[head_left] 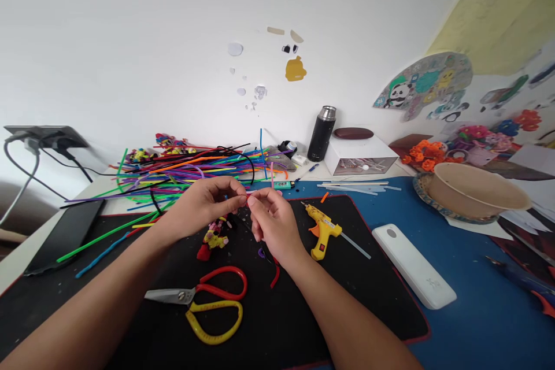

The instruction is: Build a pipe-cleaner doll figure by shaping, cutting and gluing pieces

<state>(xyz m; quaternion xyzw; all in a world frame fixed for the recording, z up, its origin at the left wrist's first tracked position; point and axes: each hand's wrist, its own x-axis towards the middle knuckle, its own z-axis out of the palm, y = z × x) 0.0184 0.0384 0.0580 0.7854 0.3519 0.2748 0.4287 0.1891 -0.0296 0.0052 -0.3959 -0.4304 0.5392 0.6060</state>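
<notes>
Both my hands meet above the black mat [347, 295]. My left hand [208, 205] pinches one end of a small red piece, thumb against forefinger. Right beside it, my right hand [273, 222] grips the same red piece, most of which the fingertips hide. A red pipe cleaner end [276, 274] hangs or lies below my right hand; whether it joins the held piece is unclear. Under my left hand lies a small yellow, pink and red figure [213, 240]. Scissors [199, 300] with red and yellow handles rest open nearer to me.
A yellow glue gun [323, 231] lies right of my hands, with a white power bank [414, 266] farther right. Colourful pipe cleaners [173, 170] are heaped behind. A black bottle [322, 134], white box [362, 156] and beige bowl [477, 188] stand farther back.
</notes>
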